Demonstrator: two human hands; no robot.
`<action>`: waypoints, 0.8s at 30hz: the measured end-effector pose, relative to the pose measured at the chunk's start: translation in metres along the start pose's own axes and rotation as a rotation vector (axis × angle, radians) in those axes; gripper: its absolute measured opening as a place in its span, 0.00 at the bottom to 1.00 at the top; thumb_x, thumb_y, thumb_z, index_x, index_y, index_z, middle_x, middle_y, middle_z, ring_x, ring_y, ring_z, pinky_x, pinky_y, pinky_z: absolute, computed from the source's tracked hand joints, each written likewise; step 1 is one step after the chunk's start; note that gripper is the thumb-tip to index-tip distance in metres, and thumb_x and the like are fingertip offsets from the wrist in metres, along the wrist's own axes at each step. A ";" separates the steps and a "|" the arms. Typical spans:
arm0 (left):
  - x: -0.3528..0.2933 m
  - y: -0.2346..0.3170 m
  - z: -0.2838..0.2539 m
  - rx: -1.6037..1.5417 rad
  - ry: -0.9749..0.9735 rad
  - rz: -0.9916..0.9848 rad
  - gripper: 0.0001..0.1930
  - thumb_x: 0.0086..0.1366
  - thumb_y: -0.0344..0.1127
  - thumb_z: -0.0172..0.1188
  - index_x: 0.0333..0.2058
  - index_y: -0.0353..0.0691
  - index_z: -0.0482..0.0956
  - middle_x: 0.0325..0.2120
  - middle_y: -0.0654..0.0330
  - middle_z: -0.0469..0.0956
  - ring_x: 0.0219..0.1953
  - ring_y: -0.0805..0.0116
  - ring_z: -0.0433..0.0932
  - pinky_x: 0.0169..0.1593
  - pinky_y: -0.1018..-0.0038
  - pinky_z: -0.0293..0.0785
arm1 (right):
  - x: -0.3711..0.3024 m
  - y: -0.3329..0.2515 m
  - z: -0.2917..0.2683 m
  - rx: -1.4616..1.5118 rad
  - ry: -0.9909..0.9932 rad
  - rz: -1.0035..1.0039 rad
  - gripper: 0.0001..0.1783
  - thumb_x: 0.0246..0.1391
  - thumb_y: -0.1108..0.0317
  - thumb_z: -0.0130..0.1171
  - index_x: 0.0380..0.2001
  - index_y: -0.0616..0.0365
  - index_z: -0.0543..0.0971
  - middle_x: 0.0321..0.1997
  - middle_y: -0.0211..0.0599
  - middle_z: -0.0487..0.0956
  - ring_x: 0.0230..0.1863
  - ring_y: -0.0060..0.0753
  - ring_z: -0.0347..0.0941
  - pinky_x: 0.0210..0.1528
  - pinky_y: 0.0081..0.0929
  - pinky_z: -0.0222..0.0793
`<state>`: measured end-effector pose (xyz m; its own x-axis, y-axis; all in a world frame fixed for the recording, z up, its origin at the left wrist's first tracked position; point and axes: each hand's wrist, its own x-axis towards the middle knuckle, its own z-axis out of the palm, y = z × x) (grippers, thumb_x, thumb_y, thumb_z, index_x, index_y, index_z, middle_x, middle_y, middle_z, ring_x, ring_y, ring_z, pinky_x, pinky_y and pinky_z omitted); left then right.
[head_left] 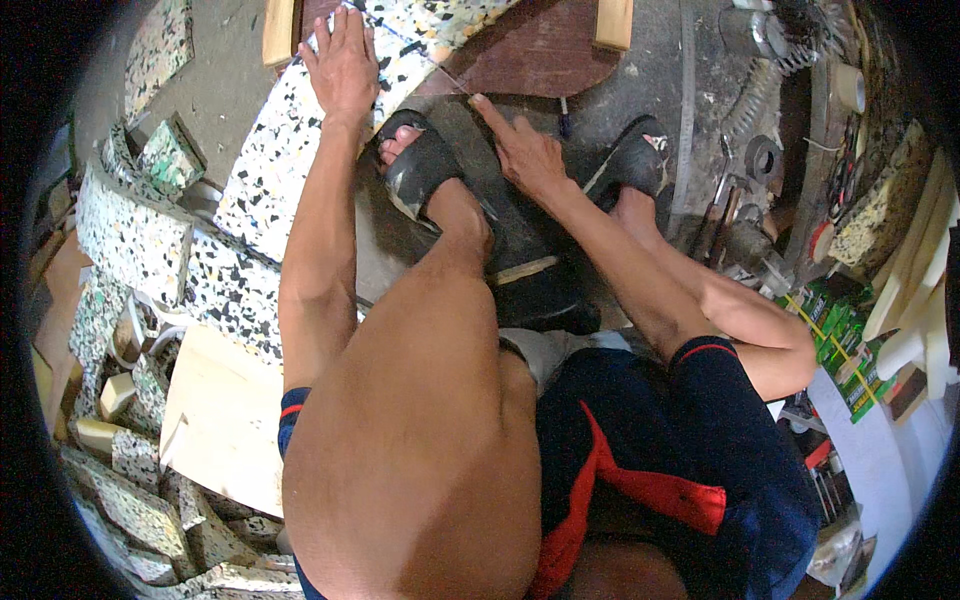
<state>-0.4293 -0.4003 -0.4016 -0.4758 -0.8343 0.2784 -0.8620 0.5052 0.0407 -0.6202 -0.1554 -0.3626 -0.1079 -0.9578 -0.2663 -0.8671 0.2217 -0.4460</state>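
Observation:
My left hand [345, 65] lies flat on a long sheet of speckled foam [275, 150], white with black and blue flecks, its fingers stretched out. My right hand [528, 155] is closed, with the index finger extended along a long, thin blade [455, 82]. The blade runs up and left across the foam's edge; its handle is hidden in my palm. Beneath the foam is a reddish-brown board [540, 55] with pale wooden blocks [612, 25] at its sides.
Foam offcuts [135, 215] pile up at the left, around a pale flat panel [225, 410]. My sandalled feet [425, 170] stand just below the board. Metal springs [752, 100], a black tape roll [763, 155] and tools lie at the right, near green packets [845, 350].

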 end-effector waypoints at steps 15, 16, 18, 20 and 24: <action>-0.003 -0.009 -0.035 -0.144 0.072 -0.195 0.34 0.65 0.56 0.61 0.60 0.36 0.73 0.57 0.42 0.73 0.60 0.39 0.69 0.64 0.46 0.59 | -0.077 0.035 -0.004 0.040 -0.099 0.040 0.46 0.60 0.72 0.54 0.76 0.21 0.50 0.37 0.49 0.74 0.32 0.62 0.78 0.34 0.58 0.76; -0.004 -0.013 -0.042 -0.113 0.040 -0.240 0.35 0.63 0.58 0.62 0.60 0.36 0.73 0.56 0.41 0.75 0.57 0.38 0.71 0.63 0.48 0.61 | -0.079 0.035 -0.005 0.040 -0.109 0.044 0.46 0.61 0.72 0.54 0.76 0.22 0.50 0.37 0.49 0.74 0.32 0.62 0.78 0.34 0.58 0.76; -0.007 -0.022 -0.056 -0.032 -0.024 -0.310 0.39 0.61 0.63 0.63 0.60 0.37 0.74 0.53 0.42 0.76 0.54 0.40 0.73 0.61 0.48 0.62 | -0.076 0.032 -0.008 0.049 -0.108 0.038 0.45 0.61 0.71 0.53 0.76 0.23 0.50 0.37 0.49 0.74 0.32 0.62 0.78 0.34 0.58 0.76; -0.006 -0.028 -0.065 -0.049 -0.146 -0.299 0.38 0.61 0.64 0.63 0.58 0.37 0.74 0.54 0.42 0.74 0.55 0.39 0.73 0.59 0.45 0.63 | -0.065 0.026 -0.014 0.043 -0.104 0.016 0.44 0.62 0.70 0.53 0.76 0.24 0.50 0.37 0.49 0.74 0.32 0.63 0.79 0.35 0.58 0.77; -0.003 -0.034 -0.073 -0.187 -0.277 -0.360 0.34 0.64 0.59 0.63 0.56 0.35 0.73 0.54 0.44 0.75 0.60 0.43 0.70 0.62 0.40 0.59 | -0.023 0.005 -0.023 -0.001 0.003 -0.064 0.41 0.65 0.68 0.52 0.76 0.26 0.50 0.35 0.49 0.74 0.32 0.62 0.77 0.34 0.53 0.76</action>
<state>-0.3855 -0.3991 -0.3336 -0.2035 -0.9778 -0.0495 -0.9463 0.1835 0.2662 -0.6330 -0.1362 -0.3386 -0.0538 -0.9707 -0.2344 -0.8728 0.1597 -0.4612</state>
